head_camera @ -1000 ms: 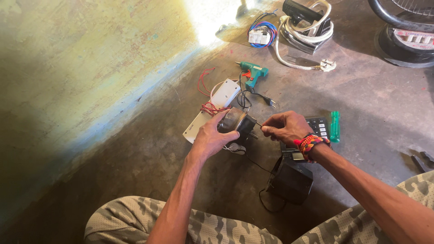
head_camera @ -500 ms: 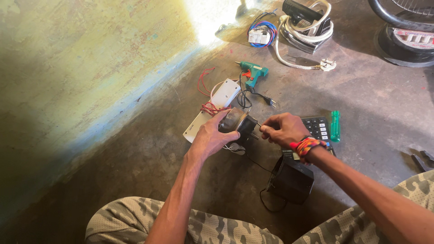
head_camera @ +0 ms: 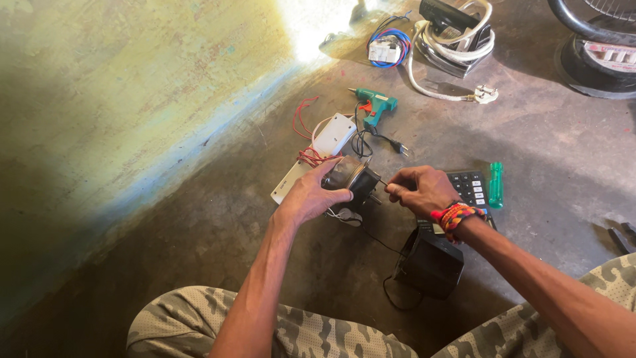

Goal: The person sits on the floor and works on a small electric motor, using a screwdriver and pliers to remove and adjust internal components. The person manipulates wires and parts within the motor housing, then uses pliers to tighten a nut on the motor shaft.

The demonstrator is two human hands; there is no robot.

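Concrete floor (head_camera: 543, 166), left hand (head_camera: 311, 195) gripping small dark round motor (head_camera: 354, 178)

Place: I take this for an informal floor-level repair spot.
Floor: bare concrete floor (head_camera: 543, 152), stained wall (head_camera: 112, 99) at left.
Tools: green glue gun (head_camera: 376, 105) upper centre, green screwdriver (head_camera: 495, 185) at right.
Repair items: corded clothes iron (head_camera: 454, 30) at top, fan base (head_camera: 596, 46) upper right.

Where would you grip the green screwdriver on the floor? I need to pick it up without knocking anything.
Grip the green screwdriver around its handle from its right side, coming down from above. It lies flat, long axis pointing away, bare floor to its right, while the black calculator sits close on its left.
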